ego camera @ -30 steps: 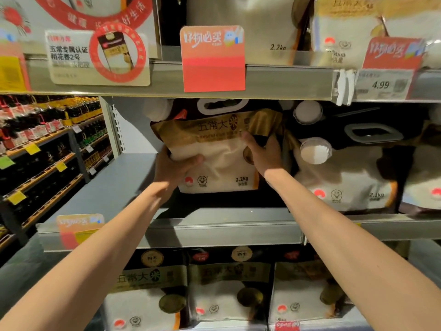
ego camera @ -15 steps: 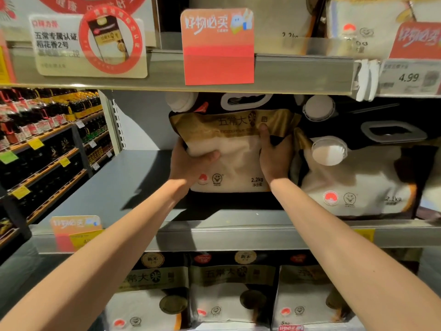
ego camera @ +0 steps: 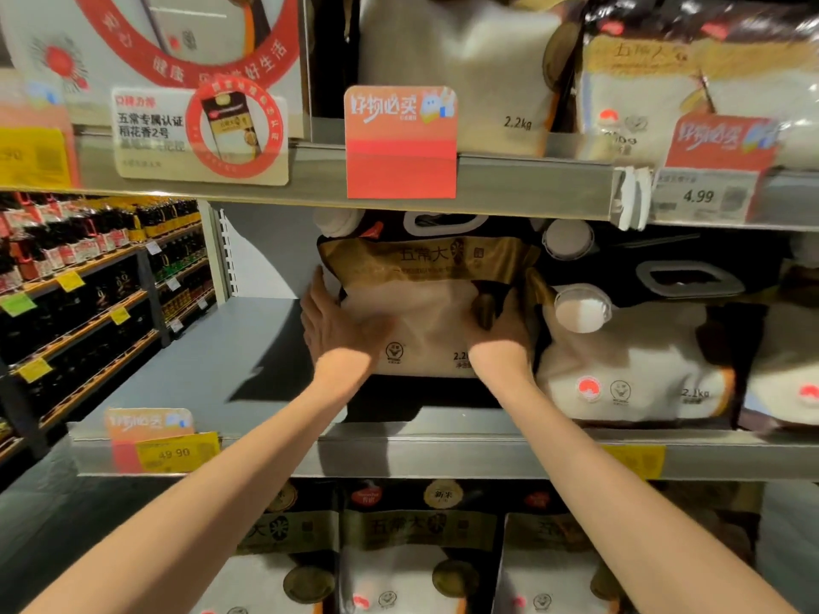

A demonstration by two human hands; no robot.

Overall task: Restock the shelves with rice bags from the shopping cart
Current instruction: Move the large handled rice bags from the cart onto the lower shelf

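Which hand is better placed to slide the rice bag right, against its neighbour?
Left, likely. The left hand lies flat on the rice bag's free left side, bare shelf beside it; the right hand sits toward the neighbouring bag.

The grey shelf (ego camera: pixel 230 347) in front of me is bare on its left half. At its middle a rice bag (ego camera: pixel 434 303) stands upright, with a gold band and a handle at the top. Just right of it a second bag (ego camera: pixel 642 374) leans back, white cap toward me, and a third bag (ego camera: pixel 789 383) shows at the right edge. A yellow price tag (ego camera: pixel 177 454) hangs on the front rail (ego camera: pixel 421 454), at the left.
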